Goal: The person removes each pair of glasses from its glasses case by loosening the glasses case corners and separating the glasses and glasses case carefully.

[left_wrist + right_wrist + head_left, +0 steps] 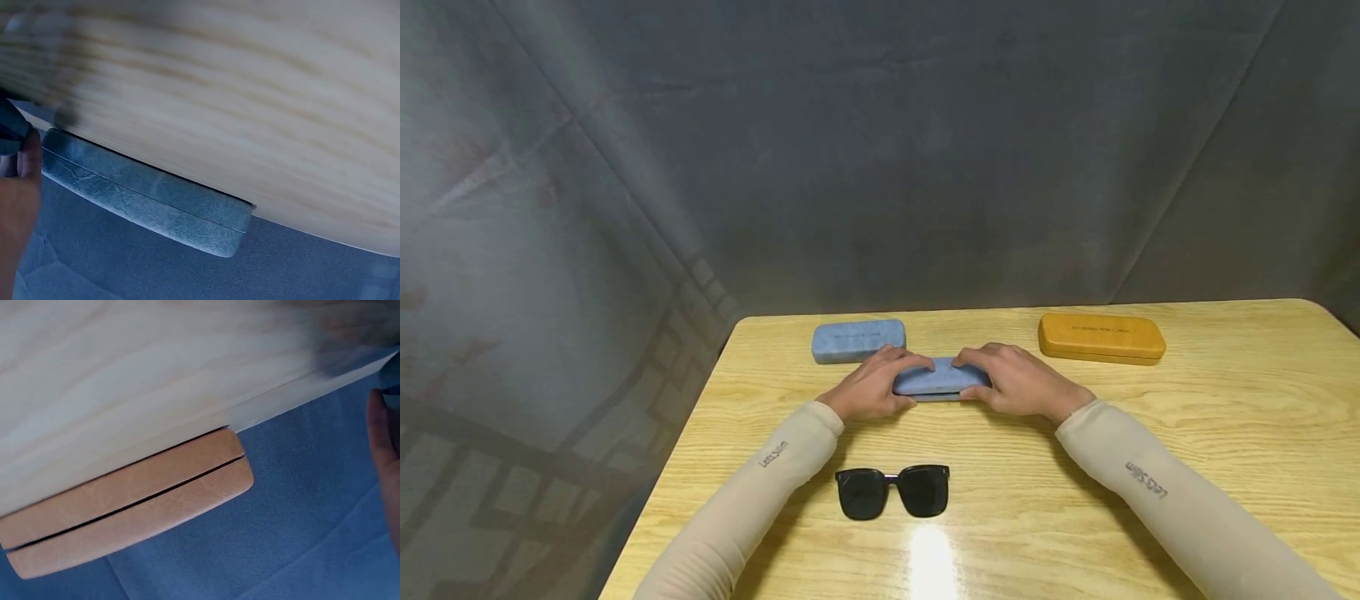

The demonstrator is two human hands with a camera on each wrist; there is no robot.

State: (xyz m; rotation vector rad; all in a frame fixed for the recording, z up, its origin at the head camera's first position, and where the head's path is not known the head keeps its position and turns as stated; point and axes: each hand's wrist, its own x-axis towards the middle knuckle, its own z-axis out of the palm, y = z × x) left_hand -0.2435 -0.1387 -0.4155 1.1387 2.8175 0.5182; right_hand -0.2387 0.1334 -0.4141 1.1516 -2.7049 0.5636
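Note:
A periwinkle-blue glasses case point(938, 377) is held near the middle of the table by both hands, its lid slightly raised along the front edge. My left hand point(874, 385) grips the left end, fingers on top and thumb at the front. At the other end, my right hand point(1019, 382) grips it the same way. Only a corner of the held case point(9, 128) shows in the left wrist view, beside the left hand point(19, 212). In the right wrist view, part of the right hand point(386, 450) appears at the edge. Black sunglasses point(893, 492) lie closer to me.
Behind my left hand sits a lighter blue glasses case point(859, 340), closed. An orange-yellow glasses case point(1101, 337) lies at the back right, near the far edge of the wooden table point(1240, 433). Grey cloth point(925, 167) hangs behind the table.

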